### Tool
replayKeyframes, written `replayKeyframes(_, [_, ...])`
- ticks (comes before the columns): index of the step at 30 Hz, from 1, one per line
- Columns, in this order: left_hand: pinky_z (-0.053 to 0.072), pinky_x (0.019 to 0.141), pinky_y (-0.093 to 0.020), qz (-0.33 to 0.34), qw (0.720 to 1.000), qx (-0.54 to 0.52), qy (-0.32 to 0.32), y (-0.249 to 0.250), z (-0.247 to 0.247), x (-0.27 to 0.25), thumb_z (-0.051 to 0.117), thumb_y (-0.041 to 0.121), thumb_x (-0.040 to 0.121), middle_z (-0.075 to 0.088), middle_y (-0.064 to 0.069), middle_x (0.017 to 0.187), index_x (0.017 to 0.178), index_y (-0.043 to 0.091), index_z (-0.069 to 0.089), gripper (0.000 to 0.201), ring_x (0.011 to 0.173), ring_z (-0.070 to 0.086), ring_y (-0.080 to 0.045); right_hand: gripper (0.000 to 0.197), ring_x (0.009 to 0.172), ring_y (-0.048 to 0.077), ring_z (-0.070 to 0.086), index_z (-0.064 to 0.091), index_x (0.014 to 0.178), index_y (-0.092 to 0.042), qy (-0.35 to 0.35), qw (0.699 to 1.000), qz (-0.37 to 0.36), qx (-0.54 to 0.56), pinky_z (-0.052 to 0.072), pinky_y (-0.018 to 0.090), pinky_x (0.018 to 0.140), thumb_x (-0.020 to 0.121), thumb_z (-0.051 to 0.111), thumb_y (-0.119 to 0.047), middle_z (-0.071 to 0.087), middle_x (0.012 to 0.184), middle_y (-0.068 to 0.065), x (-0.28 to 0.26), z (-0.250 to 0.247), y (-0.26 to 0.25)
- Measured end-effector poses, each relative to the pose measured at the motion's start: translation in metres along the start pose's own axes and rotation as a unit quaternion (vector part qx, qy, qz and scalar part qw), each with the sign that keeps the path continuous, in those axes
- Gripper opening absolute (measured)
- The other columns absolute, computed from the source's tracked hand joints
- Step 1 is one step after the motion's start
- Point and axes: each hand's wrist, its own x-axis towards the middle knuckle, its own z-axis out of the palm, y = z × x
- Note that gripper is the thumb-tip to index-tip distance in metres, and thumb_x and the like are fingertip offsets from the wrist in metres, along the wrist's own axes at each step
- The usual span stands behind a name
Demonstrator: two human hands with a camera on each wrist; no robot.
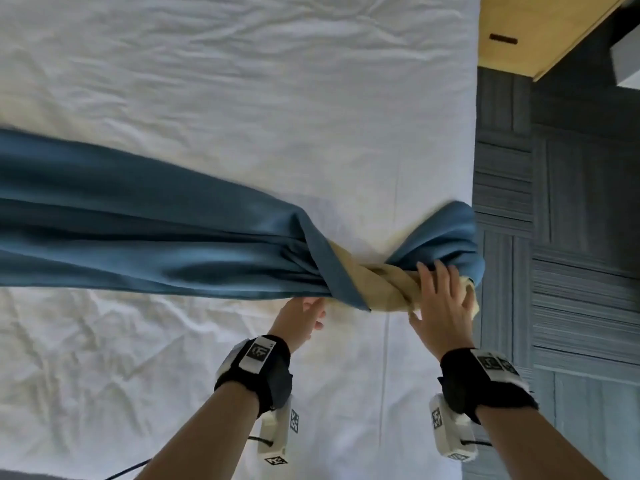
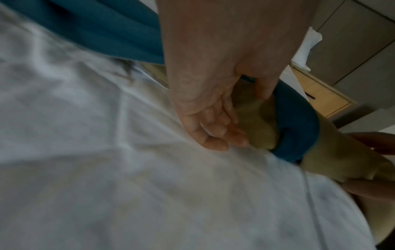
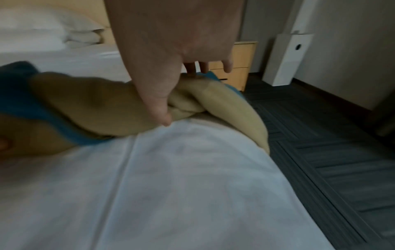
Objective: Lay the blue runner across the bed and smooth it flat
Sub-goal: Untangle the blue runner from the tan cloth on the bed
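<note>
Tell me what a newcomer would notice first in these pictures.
The blue runner stretches across the white bed from the left, bunched, not flat. Near the bed's right edge it twists, showing its tan underside. The right hand grips that twist, and the left hand touches the runner's near edge beside it.

Blue runner (image 1: pixel 138 230) with tan underside, bunched lengthwise across white bed (image 1: pixel 242 81), twisted near the bed's right edge, not flat.

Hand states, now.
Left hand: open, fingers by the runner.
Right hand: grips the runner's twisted end.
</note>
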Motion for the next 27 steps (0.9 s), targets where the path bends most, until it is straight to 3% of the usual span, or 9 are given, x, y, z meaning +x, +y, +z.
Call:
replayKeyframes(2, [0.047, 0.068, -0.029, -0.023, 0.998, -0.053, -0.017, 0.009, 0.009, 0.003, 0.043, 0.036, 0.094, 0.063, 0.000, 0.097, 0.111, 0.015, 0.056, 0.030, 0.080, 0.063, -0.014, 0.077, 0.136, 0.034, 0.032, 0.039, 0.138, -0.011, 0.027, 1.000, -0.003, 0.014, 0.030, 0.054, 0.107, 0.072, 0.075, -0.025, 0.040, 0.142, 0.015, 0.002, -0.012, 0.008])
replayKeyframes(4, [0.052, 0.074, -0.034, -0.034, 0.993, -0.114, -0.022, 0.016, 0.018, 0.003, 0.045, 0.036, 0.094, 0.063, -0.001, 0.100, 0.112, 0.013, 0.057, 0.032, 0.084, 0.065, -0.016, 0.049, 0.106, 0.034, 0.055, 0.058, 0.110, -0.008, 0.089, 0.993, -0.071, 0.044, 0.046, 0.047, 0.088, 0.066, 0.078, -0.015, 0.059, 0.111, 0.013, 0.003, -0.018, 0.007])
replayKeyframes(7, [0.054, 0.086, -0.040, -0.038, 0.984, -0.171, -0.017, 0.025, 0.024, 0.004, 0.051, 0.035, 0.092, 0.066, -0.003, 0.106, 0.109, 0.015, 0.059, 0.028, 0.092, 0.066, -0.017, 0.023, 0.075, 0.027, 0.060, 0.058, 0.084, -0.010, 0.065, 0.983, -0.136, 0.102, 0.050, 0.039, 0.063, 0.069, 0.076, -0.014, 0.060, 0.081, 0.005, -0.003, -0.018, -0.013])
replayKeyframes(11, [0.051, 0.093, -0.042, -0.006, 0.989, -0.146, 0.000, 0.027, 0.027, 0.011, 0.052, 0.033, 0.090, 0.070, 0.002, 0.106, 0.097, 0.025, 0.064, 0.015, 0.102, 0.065, -0.010, 0.042, 0.091, 0.030, 0.055, 0.051, 0.093, -0.006, 0.011, 0.987, -0.071, 0.146, 0.048, 0.038, 0.078, 0.070, 0.077, -0.030, 0.056, 0.095, 0.010, -0.005, 0.000, -0.032])
replayKeyframes(14, [0.049, 0.095, -0.041, 0.006, 0.992, -0.119, -0.025, 0.031, 0.042, 0.015, 0.047, 0.028, 0.092, 0.068, 0.005, 0.110, 0.098, 0.022, 0.065, 0.019, 0.104, 0.061, -0.005, 0.057, 0.101, 0.028, 0.051, 0.049, 0.103, -0.007, 0.020, 0.987, -0.052, 0.152, 0.049, 0.036, 0.084, 0.067, 0.077, -0.040, 0.052, 0.105, 0.009, -0.005, 0.009, -0.036])
replayKeyframes(19, [0.048, 0.098, -0.044, 0.032, 0.997, -0.074, -0.012, 0.041, 0.078, 0.016, 0.038, 0.005, 0.092, 0.060, -0.008, 0.105, 0.104, 0.008, 0.059, 0.024, 0.104, 0.058, -0.024, 0.076, 0.105, 0.027, 0.053, 0.050, 0.116, -0.007, 0.056, 0.984, -0.082, 0.145, 0.050, 0.038, 0.086, 0.063, 0.071, -0.057, 0.053, 0.111, 0.008, -0.004, 0.013, -0.025])
replayKeyframes(21, [0.052, 0.084, -0.023, 0.048, 0.995, -0.092, 0.006, 0.043, 0.087, 0.016, 0.039, 0.003, 0.090, 0.065, -0.005, 0.098, 0.096, 0.013, 0.060, 0.024, 0.094, 0.065, -0.011, 0.073, 0.103, 0.027, 0.054, 0.052, 0.114, -0.007, 0.065, 0.982, -0.095, 0.152, 0.049, 0.037, 0.083, 0.064, 0.068, -0.058, 0.055, 0.109, 0.008, 0.002, 0.011, -0.019])
replayKeyframes(23, [0.046, 0.062, -0.004, 0.056, 0.991, -0.113, 0.038, 0.047, 0.093, 0.014, 0.044, 0.006, 0.089, 0.067, 0.003, 0.088, 0.088, 0.020, 0.062, 0.022, 0.070, 0.062, 0.009, 0.062, 0.100, 0.030, 0.056, 0.055, 0.107, -0.006, 0.074, 0.976, -0.113, 0.171, 0.048, 0.038, 0.081, 0.066, 0.070, -0.050, 0.057, 0.105, 0.010, 0.010, 0.008, -0.011])
replayKeyframes(27, [0.045, 0.061, -0.016, 0.052, 0.978, -0.156, 0.128, 0.056, 0.113, 0.011, 0.058, 0.008, 0.083, 0.070, 0.005, 0.081, 0.088, 0.027, 0.061, 0.020, 0.070, 0.063, -0.006, 0.044, 0.108, 0.027, 0.050, 0.052, 0.111, -0.010, 0.027, 0.966, -0.183, 0.178, 0.042, 0.035, 0.092, 0.080, 0.059, -0.041, 0.055, 0.112, 0.008, 0.021, -0.001, 0.009])
